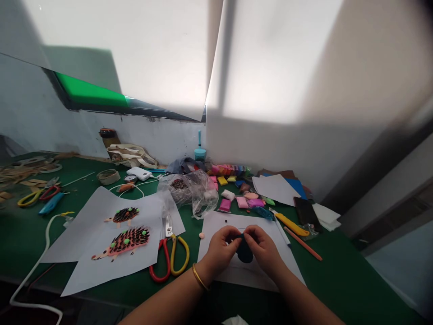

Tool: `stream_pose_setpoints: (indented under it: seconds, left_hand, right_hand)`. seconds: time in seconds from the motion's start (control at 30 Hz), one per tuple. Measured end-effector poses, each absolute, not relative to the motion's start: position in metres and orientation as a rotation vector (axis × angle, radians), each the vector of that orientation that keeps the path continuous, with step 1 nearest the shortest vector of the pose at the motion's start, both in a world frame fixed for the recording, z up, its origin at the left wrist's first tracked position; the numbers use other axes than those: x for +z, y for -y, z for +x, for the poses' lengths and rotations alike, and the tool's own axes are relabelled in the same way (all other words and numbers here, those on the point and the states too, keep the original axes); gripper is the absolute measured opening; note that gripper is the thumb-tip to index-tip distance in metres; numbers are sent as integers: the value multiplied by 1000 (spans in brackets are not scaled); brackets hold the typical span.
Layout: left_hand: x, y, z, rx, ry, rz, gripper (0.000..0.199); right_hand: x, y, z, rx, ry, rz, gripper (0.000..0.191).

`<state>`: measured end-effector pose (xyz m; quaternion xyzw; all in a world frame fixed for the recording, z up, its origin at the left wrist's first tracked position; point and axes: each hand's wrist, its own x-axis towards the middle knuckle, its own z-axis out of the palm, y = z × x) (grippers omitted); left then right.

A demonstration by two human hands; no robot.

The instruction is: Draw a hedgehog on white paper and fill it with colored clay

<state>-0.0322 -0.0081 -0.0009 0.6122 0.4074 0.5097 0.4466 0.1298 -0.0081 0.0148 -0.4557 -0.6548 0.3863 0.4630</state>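
Over a sheet of white paper (226, 262), my left hand (221, 246) and my right hand (262, 246) meet with fingertips close together. Both pinch the upper end of a dark blue, rounded piece of modelling clay (245, 253), whose lower part hangs between them or rests on the sheet; I cannot tell which. A gold bracelet (199, 276) circles my left wrist. Near the sheet's top lies a small black ball (226, 221), and a pinkish ball (202, 235) sits at its left edge. Scissors with red and yellow handles (172, 253) lie left of my left hand.
Sheets with two hedgehog figures (126, 241) lie to the left. Behind my hands are clay packets (241, 202) and a clear plastic bag (189, 189). A yellow cutter (291, 224) and an orange stick (302, 243) lie right. A white cable (47, 239) crosses the left side.
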Motion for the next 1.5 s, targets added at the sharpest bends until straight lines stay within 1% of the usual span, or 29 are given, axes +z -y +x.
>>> stream_pose_setpoints:
  seconds: [0.1,0.27,0.4,0.53,0.67,0.7,0.83,0.87,1.0,1.13,1.3,1.43,1.5]
  left_hand:
    - [0,9,-32,1261,-1003,1523,21]
    - [1,10,-32,1242,-1045,1591,18]
    - [4,12,-32,1236,-1034,1602,26]
    - [7,13,-32,1208,-1015,1681,23]
    - [3,10,-33,1229,-1048,1541,30]
    - [2,9,-33,1237,-1056,1511,29]
    - [0,6,-33,1233,-1092,1528,14]
    - [1,7,-33,1229,-1096,1538,15]
    - [4,11,-33,1197,-1057,1602,30]
    - [4,9,-33,1224,-1050,1597,25]
    - [0,3,-35,1257,-1068,1435,29]
    - [-5,-2,-39,1213,-1042,1419,41]
    - [-9,-7,-43,1252,-1093,1430,41]
  right_hand:
    - [13,7,130,972,1583,-1114,22]
    - [9,7,132,1000,1568,-1103,22]
    - [8,7,132,987,1566,-1098,22]
    - [8,7,133,979,1547,-1111,21]
    - [6,6,134,940,1547,-1132,21]
    - [5,6,134,926,1540,-1137,21]
    - [2,5,133,915,1531,-1142,22]
    - [2,5,133,916,1531,-1146,22]
    - [2,4,134,921,1530,-1159,27]
    - [3,5,134,968,1483,-1134,32]
    - [1,7,134,1246,1451,-1078,39]
    - [6,-7,145,1144,1470,-1184,32]
    - [10,-19,155,1101,1542,-1264,30]
